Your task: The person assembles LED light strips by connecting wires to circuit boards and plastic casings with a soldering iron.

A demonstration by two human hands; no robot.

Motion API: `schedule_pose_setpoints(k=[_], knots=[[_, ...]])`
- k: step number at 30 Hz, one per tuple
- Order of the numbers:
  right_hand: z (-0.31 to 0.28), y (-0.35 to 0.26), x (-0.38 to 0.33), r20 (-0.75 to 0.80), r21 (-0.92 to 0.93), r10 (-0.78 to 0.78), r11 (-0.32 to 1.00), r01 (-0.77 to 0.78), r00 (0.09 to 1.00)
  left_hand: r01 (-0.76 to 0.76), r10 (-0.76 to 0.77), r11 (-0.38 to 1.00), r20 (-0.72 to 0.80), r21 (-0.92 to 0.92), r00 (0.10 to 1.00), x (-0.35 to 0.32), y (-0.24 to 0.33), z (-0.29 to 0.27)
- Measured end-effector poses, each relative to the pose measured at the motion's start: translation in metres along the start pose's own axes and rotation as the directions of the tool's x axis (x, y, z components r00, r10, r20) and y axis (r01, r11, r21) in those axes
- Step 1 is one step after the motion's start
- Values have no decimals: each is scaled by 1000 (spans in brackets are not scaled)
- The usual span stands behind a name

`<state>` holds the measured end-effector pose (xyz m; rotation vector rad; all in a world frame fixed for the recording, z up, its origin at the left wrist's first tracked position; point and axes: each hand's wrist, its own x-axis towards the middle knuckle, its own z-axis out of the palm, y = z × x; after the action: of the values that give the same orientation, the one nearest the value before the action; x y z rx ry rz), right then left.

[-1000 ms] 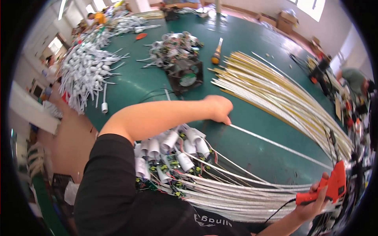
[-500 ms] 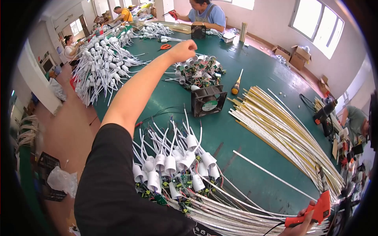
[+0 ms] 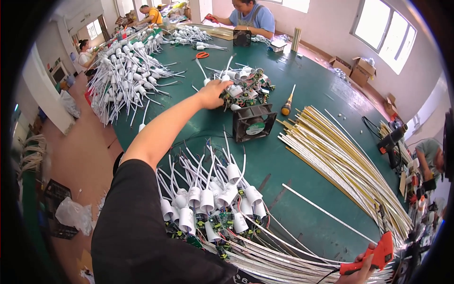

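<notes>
My left hand (image 3: 213, 94) reaches across to the left edge of a heap of white plastic caps with green circuit boards (image 3: 248, 87). Its thumb and index finger touch the heap; the fingertips are hidden among the parts, so I cannot tell what they grip. At the lower right my right hand (image 3: 363, 270) is closed around a red soldering gun (image 3: 380, 253), its metal tip pointing up. Below my left forearm lies a bundle of similar white caps (image 3: 206, 201) with wires and boards, joined to long pale LED strips (image 3: 283, 258).
A black fan (image 3: 254, 123) stands by the heap, near a yellow screwdriver (image 3: 287, 106). Long strips (image 3: 340, 156) lie to the right, with a heat gun (image 3: 392, 142) beyond. Orange scissors (image 3: 202, 55) and a large cap pile (image 3: 125, 75) are at left. A co-worker (image 3: 253, 19) sits opposite.
My left hand has come down and nearer, from above the heap onto its left edge. My right hand keeps the soldering gun in nearly the same place. The co-worker opposite has lowered a red tool.
</notes>
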<state>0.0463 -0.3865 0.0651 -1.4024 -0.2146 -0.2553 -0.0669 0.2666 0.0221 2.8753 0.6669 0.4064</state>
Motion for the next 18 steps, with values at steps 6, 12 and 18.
schedule_pose_setpoints(k=[6, 12, 18], knots=[[-3, -3, 0, -2, 21, -6, 1000, 6, 1000, 52, -38, 983, 80, -177, 996, -51, -20, -18], [-12, 3, 2, -1, 48, 10, 999, -10, 1000, 13, -4, 975, 41, -220, 999, -69, -42, -42], [1, -6, 1, 29, 15, -17, 1000, 17, 999, -198, 197, 969, 20, 148, 980, -90, -34, -43]])
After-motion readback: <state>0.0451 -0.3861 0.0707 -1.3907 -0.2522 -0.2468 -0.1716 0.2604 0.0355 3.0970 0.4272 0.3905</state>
